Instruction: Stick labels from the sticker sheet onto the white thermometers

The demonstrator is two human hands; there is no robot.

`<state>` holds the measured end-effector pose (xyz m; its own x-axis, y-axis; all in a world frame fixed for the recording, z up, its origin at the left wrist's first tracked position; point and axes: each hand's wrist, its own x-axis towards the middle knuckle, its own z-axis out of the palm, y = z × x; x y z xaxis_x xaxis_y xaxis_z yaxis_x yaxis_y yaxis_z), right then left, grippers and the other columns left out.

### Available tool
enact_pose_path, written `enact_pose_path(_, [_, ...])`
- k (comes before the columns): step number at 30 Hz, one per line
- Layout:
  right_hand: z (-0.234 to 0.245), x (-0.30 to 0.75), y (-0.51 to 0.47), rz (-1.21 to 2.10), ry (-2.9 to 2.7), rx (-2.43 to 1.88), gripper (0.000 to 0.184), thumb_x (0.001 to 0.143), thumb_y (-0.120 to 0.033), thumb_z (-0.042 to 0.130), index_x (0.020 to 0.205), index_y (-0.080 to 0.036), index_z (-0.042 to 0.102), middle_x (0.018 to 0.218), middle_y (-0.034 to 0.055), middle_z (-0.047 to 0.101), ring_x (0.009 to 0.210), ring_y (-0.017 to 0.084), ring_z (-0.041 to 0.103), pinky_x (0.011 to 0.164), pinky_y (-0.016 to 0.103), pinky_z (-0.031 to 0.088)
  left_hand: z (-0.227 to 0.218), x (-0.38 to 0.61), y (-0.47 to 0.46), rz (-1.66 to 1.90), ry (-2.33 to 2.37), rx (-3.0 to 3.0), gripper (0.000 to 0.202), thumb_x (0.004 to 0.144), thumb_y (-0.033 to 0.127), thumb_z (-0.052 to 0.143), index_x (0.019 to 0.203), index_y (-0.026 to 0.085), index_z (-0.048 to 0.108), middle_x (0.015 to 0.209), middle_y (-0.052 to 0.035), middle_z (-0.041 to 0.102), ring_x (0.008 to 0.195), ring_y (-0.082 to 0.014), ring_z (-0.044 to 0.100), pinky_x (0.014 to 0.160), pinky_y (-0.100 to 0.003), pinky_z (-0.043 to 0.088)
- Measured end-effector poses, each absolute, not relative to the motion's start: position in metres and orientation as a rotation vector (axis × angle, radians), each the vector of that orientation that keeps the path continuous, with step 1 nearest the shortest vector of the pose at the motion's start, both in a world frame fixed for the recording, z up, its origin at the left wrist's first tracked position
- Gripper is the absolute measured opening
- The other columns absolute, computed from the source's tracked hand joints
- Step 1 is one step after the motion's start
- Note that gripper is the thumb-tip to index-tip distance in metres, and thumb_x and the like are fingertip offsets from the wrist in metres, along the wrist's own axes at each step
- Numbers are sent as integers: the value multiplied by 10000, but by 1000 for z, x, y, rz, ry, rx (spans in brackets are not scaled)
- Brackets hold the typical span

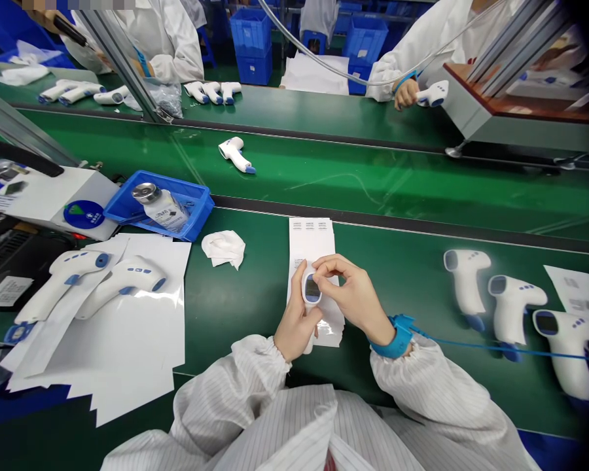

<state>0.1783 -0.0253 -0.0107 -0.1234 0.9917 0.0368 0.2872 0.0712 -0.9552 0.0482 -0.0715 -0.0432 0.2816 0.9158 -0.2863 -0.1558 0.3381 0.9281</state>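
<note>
In hand now: close work on the display end of a white IR thermometer (311,291), held up over a printed paper strip (310,239) on the green bench (245,314). Unit is off the bench, screen facing up toward the cam.

Hands: L hand (297,320) wrapped round the body from below, firm hold. R hand (351,294) narrow, thumb and fingertips (326,265) pinched at the top of the unit by the screen. Blue ESD wrist strap (397,337) on R wrist, cord (471,345) runs off to the right.

R side of bench: 3 more thermometers (513,307) in a row, display ends up. L side: 2 (127,281) lying on white sheets (147,353). Just beyond those, blue tray (186,196) w/ a metal-capped bottle (160,209); crumpled white cloth (223,248) next to it.

Far side: co-worker's hand (405,93) holds another unit (434,93).

Hidden: most of the handle behind L hand, only its lower end shows. Fingers cover part of the screen edge, can't tell if film or label is there. Strip and bottle label print unreadable. R-edge units motion-blurred, cut off by lens.
</note>
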Motion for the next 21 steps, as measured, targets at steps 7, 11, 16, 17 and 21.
enact_pose_path(7, [-10, 178, -25, 1088, -1545, -1318, 79, 776, -201, 618, 698, -206, 627, 938, 46, 684, 859, 180, 628, 789, 330, 484, -43, 46, -72, 895, 964, 898, 762, 883, 254, 452, 1522, 347, 47, 1354, -103, 482, 490, -56, 468, 498, -260, 456])
enact_pose_path(11, [-12, 178, -25, 1084, -1546, -1311, 84, 779, -193, 616, 697, -205, 626, 943, 44, 684, 865, 178, 630, 790, 328, 484, -43, 46, -72, 871, 1011, 868, 708, 918, 286, 399, 1527, 348, 44, 1090, -62, 587, 447, -68, 457, 482, -263, 435])
enact_pose_path(16, [-14, 178, -25, 1055, -1566, -1305, 71, 786, -200, 618, 717, -210, 624, 939, 43, 687, 857, 182, 630, 788, 338, 490, -45, 48, -71, 858, 1054, 826, 707, 920, 294, 392, 1535, 328, 45, 792, -3, 553, 436, -100, 434, 474, -271, 432])
enact_pose_path(17, [-14, 177, -25, 1037, -1578, -1305, 71, 791, -201, 616, 721, -212, 619, 933, 42, 686, 859, 185, 630, 788, 341, 490, -45, 48, -71, 858, 1053, 825, 709, 920, 301, 397, 1536, 325, 45, 768, 2, 546, 437, -105, 436, 477, -272, 433])
enact_pose_path(21, [-14, 179, -27, 1012, -1663, -1272, 27, 824, -210, 608, 844, -228, 601, 987, 37, 673, 940, 194, 622, 855, 360, 485, -47, 48, -70, 867, 1052, 820, 694, 928, 314, 397, 1533, 333, 56, 773, 5, 545, 427, -97, 432, 463, -262, 423])
